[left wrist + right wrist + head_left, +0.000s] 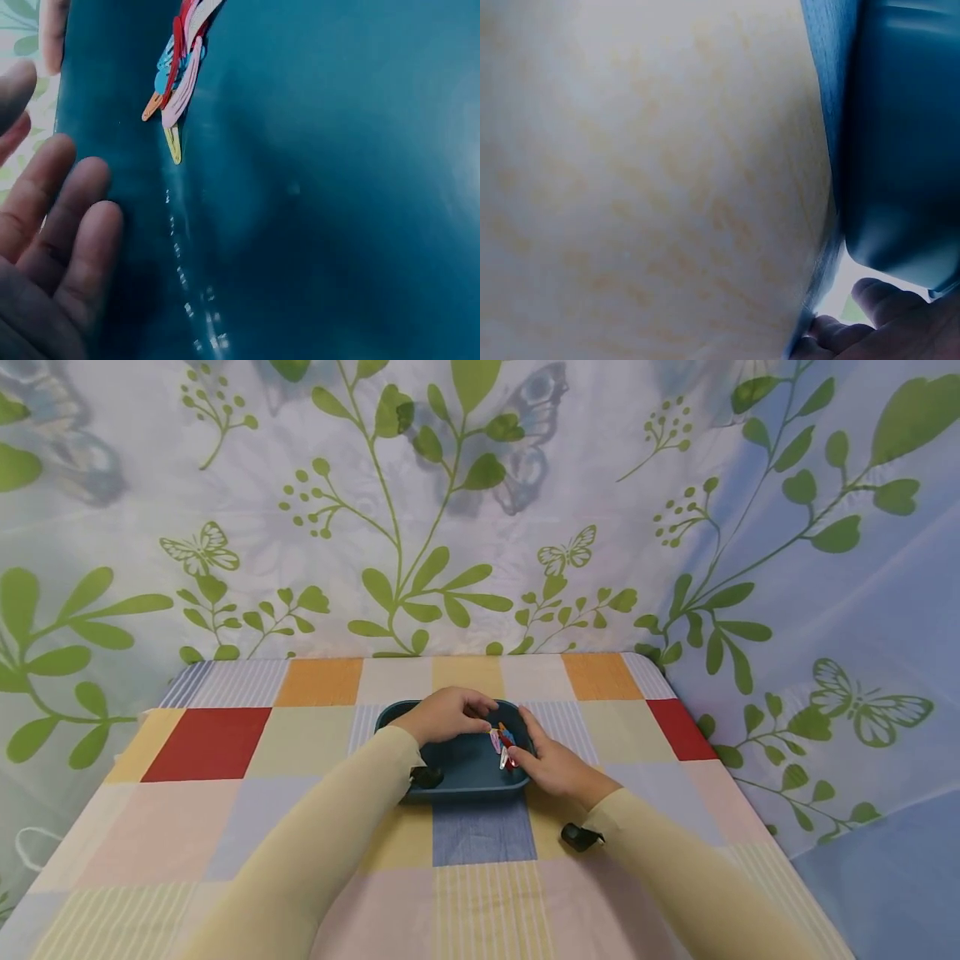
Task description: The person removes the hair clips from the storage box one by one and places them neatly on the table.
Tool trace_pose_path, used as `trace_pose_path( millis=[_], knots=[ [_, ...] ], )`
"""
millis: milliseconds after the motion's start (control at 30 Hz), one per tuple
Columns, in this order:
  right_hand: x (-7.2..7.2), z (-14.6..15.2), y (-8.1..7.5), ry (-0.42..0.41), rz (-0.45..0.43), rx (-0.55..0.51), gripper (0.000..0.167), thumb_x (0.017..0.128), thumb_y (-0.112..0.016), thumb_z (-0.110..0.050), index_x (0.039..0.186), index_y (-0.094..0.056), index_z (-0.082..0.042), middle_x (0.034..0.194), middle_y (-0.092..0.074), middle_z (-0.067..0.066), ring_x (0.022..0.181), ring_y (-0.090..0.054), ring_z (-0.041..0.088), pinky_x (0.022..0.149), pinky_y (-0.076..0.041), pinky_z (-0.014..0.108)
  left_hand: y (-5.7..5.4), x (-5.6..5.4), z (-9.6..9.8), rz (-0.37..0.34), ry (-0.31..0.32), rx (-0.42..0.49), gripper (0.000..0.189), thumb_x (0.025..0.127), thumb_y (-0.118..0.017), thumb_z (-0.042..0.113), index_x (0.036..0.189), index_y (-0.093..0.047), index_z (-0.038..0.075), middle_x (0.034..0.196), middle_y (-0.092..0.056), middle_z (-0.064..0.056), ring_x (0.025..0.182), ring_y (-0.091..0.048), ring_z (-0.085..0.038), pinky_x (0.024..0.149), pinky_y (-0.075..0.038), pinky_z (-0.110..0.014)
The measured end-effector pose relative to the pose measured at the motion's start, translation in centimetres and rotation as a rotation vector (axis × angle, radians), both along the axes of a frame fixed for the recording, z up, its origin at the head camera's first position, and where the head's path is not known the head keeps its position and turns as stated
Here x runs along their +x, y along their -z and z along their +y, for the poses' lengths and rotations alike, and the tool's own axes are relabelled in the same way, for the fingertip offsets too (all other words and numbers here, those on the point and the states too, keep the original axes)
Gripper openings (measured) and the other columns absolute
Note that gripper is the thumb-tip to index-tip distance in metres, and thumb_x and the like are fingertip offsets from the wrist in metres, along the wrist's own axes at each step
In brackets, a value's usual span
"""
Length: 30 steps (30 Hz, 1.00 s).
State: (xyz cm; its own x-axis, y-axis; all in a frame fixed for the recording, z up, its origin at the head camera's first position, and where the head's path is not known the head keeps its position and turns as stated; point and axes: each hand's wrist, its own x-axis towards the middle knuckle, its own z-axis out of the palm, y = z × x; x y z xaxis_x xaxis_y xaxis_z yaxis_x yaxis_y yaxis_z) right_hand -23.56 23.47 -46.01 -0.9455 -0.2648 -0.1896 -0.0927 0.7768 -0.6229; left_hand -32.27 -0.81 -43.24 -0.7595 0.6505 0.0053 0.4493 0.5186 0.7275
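Note:
Several snap hair clips in red, pink, blue, white, orange and yellow lie heaped at the right end of a dark teal tray. Over the tray's far side hovers my left hand, its fingers loosely bent. In the left wrist view, that hand holds nothing, apart from the heaped clips. My right hand grips the tray's right end, thumb inside the rim by the clips and fingers along the outside. The right wrist view shows its fingers beside the tray wall.
The tray stands on a table with a patchwork-patterned cloth. A leaf-and-butterfly curtain hangs behind and along the sides. Dark wrist devices sit under both sleeves. A white loop shows at the left.

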Motion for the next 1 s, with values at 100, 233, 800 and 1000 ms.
trace_pose_path(
  millis=[100, 233, 800, 1000],
  knots=[
    [0.1, -0.1, -0.1, -0.002, -0.002, -0.004, 0.08, 0.111, -0.046, -0.048, 0.17, 0.004, -0.029, 0.167, -0.034, 0.026, 0.144, -0.049, 0.049, 0.119, -0.036, 0.065, 0.6, 0.0, 0.2, -0.008, 0.027, -0.017, 0.042, 0.097, -0.077, 0.021, 0.137, -0.071, 0.01, 0.129, -0.075, -0.01, 0.121, -0.071, -0.022, 0.107, -0.054, -0.04],
    [0.2, -0.1, 0.0, -0.004, 0.003, -0.011, 0.08, 0.111, -0.046, -0.047, 0.17, 0.004, -0.029, 0.164, -0.039, 0.027, 0.141, -0.052, 0.048, 0.117, -0.039, 0.064, 1.3, -0.1, 0.5, -0.005, 0.057, -0.066, 0.044, 0.096, -0.078, 0.024, 0.138, -0.07, 0.01, 0.132, -0.074, -0.008, 0.122, -0.07, -0.022, 0.108, -0.054, -0.04],
    [0.2, -0.1, -0.1, -0.012, -0.01, -0.011, 0.078, 0.112, -0.045, -0.046, 0.17, 0.005, -0.031, 0.166, -0.037, 0.025, 0.145, -0.049, 0.046, 0.12, -0.036, 0.063, 3.7, -1.6, 1.7, 0.035, 0.094, -0.265, 0.045, 0.095, -0.08, 0.03, 0.137, -0.072, 0.017, 0.091, -0.073, 0.005, 0.077, -0.062, -0.01, 0.071, -0.051, -0.027],
    [0.2, 0.0, -0.1, -0.013, -0.003, -0.012, 0.078, 0.112, -0.044, -0.046, 0.17, 0.004, -0.03, 0.166, -0.037, 0.024, 0.144, -0.05, 0.046, 0.12, -0.036, 0.063, 3.9, -1.4, 2.6, 0.079, 0.064, -0.267, 0.033, 0.095, -0.079, 0.03, 0.125, -0.077, 0.016, 0.099, -0.077, 0.006, 0.082, -0.064, -0.008, 0.084, -0.055, -0.031]
  ],
)
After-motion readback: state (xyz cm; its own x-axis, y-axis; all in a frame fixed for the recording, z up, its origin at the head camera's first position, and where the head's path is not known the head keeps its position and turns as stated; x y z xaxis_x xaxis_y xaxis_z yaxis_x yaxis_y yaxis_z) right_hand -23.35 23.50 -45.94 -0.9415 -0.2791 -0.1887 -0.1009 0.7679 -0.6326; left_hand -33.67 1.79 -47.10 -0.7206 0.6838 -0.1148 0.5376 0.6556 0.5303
